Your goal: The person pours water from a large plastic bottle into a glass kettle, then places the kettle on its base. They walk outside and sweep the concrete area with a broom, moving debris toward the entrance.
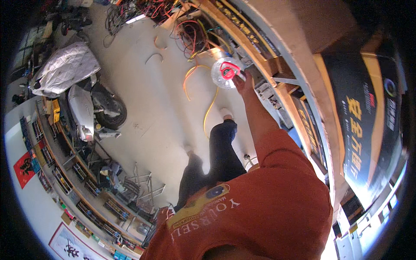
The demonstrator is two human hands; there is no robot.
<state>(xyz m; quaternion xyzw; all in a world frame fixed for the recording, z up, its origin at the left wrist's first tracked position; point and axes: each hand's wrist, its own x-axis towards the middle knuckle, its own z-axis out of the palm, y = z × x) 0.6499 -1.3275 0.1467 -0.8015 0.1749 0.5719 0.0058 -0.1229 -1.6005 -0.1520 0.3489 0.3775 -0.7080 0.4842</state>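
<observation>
I see my right hand (243,80) stretched out ahead of me, its fingers closed on the near edge of a clear round plastic pack (226,72) with a red piece inside; I take that pack as my landmark. My left hand is not in view, so I cannot tell whether it is open or closed. The pack is held in the air, just off the front edge of the wooden shelf (277,65) that runs along its right side. My right arm, in an orange sleeve (281,151), leads from the pack back toward me. Beyond the pack, further from me, a tangle of red and black wires (190,34) lies at the foot of the shelf. Below and left of the pack, a yellow hose (210,110) curls over the pale concrete floor (160,99), and nearer to me than the pack my dark trousers and a light shoe (225,113) show. Well to the left of the pack stands a white scooter (89,108), with a grey cover (65,67) over something beside it.
</observation>
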